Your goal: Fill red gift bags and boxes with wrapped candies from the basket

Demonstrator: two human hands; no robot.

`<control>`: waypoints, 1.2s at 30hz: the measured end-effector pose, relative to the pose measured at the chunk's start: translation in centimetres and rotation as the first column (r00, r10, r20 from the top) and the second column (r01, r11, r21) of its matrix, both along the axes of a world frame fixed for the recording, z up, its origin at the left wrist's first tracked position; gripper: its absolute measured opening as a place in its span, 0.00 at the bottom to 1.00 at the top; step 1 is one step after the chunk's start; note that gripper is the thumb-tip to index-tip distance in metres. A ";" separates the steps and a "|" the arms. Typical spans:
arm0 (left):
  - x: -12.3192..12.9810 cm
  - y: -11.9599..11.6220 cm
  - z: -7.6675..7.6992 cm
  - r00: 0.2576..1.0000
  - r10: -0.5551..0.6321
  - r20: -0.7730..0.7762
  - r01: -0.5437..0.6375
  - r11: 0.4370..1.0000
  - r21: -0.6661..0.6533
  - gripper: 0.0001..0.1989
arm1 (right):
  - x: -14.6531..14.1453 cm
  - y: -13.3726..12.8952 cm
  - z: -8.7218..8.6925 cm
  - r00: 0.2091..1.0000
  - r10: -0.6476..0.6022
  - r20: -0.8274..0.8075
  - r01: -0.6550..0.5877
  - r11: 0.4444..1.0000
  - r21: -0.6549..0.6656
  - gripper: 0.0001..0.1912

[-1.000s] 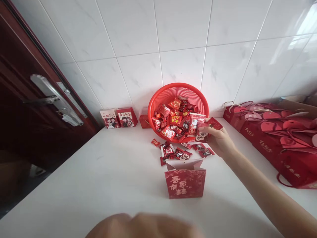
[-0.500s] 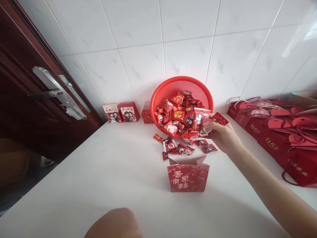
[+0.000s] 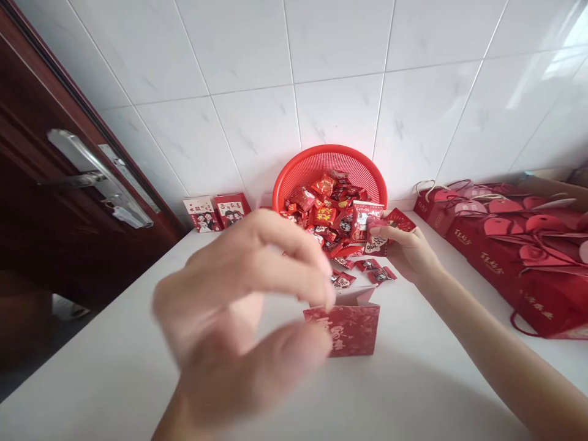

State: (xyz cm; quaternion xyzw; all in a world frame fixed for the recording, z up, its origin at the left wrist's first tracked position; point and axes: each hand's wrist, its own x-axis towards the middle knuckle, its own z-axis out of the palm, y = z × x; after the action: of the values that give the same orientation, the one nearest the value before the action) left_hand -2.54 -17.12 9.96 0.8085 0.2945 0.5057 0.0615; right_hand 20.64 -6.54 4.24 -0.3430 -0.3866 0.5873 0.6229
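My right hand (image 3: 404, 242) is closed on several red and white candy packets (image 3: 365, 223) in front of the basket's right side. Large and blurred in the foreground, my left hand (image 3: 243, 294) has its thumb and fingers apart with nothing between them. It covers the left part of an upright red paper bag (image 3: 353, 331), whose top is open. Behind the bag, a red plastic basket (image 3: 381, 177) leans toward me, full of wrapped candies (image 3: 324, 214). Loose candies (image 3: 381, 274) lie on the table between basket and bag.
Two small printed boxes (image 3: 204, 215) stand against the tiled wall at the left. Dark red gift bags (image 3: 500, 251) with cord handles line the right side of the white table (image 3: 138, 343). A brown door with a metal handle (image 3: 87, 179) is at far left.
My left hand has come up from the bottom edge to beside the paper bag. My right hand still holds the packets near the basket. The whole view has shifted slightly.
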 end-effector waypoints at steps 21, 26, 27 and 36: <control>-0.6 6.6 -4.9 0.965 -0.137 -0.225 -0.051 0.742 -0.668 0.14 | 1.3 0.0 0.7 1.000 0.000 0.029 -0.002 0.998 0.065 0.19; -1.2 6.6 -4.2 0.971 -0.093 -0.221 -0.093 0.702 -0.706 0.17 | 1.5 -0.1 0.8 0.999 0.035 0.042 -0.039 0.995 0.094 0.18; -1.3 6.5 -4.1 0.970 -0.101 -0.220 -0.090 0.693 -0.716 0.18 | 1.6 -0.2 0.8 0.998 0.051 0.044 -0.056 0.993 0.103 0.18; -1.2 6.8 -4.0 0.968 -0.216 -0.130 0.034 0.623 -0.781 0.30 | 1.8 -2.3 1.2 0.892 0.252 0.374 -0.356 0.903 0.240 0.15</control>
State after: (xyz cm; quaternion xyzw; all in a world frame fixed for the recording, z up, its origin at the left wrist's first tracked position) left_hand -3.70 -10.29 5.98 0.7711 0.4303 0.2362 0.4056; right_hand 22.47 -8.80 5.44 -0.2727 -0.6210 0.5456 0.4922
